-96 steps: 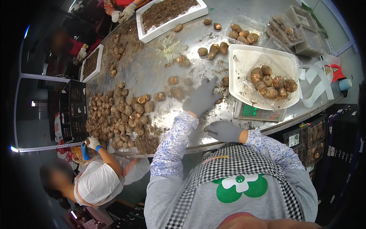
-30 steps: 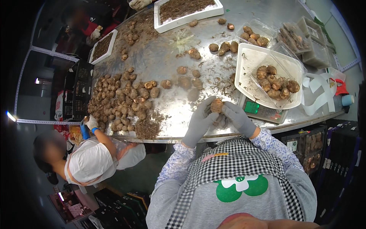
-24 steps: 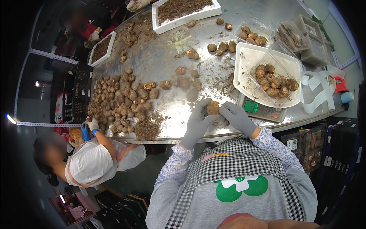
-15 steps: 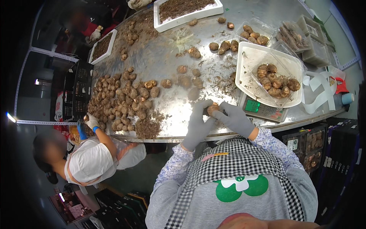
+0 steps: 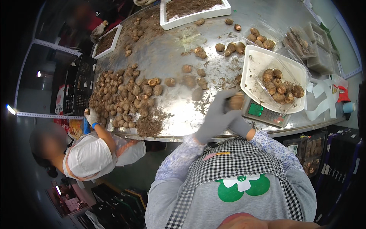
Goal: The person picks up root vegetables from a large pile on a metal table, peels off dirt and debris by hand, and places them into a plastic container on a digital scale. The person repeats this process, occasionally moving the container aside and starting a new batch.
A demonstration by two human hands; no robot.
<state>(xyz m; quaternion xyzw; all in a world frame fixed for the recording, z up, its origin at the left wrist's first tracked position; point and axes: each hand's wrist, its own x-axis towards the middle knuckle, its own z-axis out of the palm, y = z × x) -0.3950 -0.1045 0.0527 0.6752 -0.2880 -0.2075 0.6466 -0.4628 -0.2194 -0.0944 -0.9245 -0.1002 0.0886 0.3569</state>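
In a grey glove, my left hand [image 5: 216, 119] grips a brown taro [image 5: 235, 101] just left of the scale [image 5: 265, 112]; both are smeared by motion. My right hand [image 5: 241, 126], gloved alike, lies close beneath it, its fingers mostly hidden behind the left. On the scale rests a white tray [image 5: 249, 78] carrying an open clear plastic box [image 5: 286, 76] with several taros [image 5: 280, 88] inside. A few loose taros [image 5: 201, 83] lie beyond my hands on the metal table [image 5: 177, 114].
A big heap of taros [image 5: 122, 93] covers the table's left part, with dirt [image 5: 150, 124] beside it. Across from me stand a second clear box of taros [image 5: 261, 39], stacked clear boxes [image 5: 320, 53] and white foam trays [image 5: 194, 17]. A co-worker [image 5: 89, 152] handles the heap at left.
My left hand has carried the taro right, toward the scale. My right hand has dropped lower and now sits partly behind the left. The whole view has shifted slightly.
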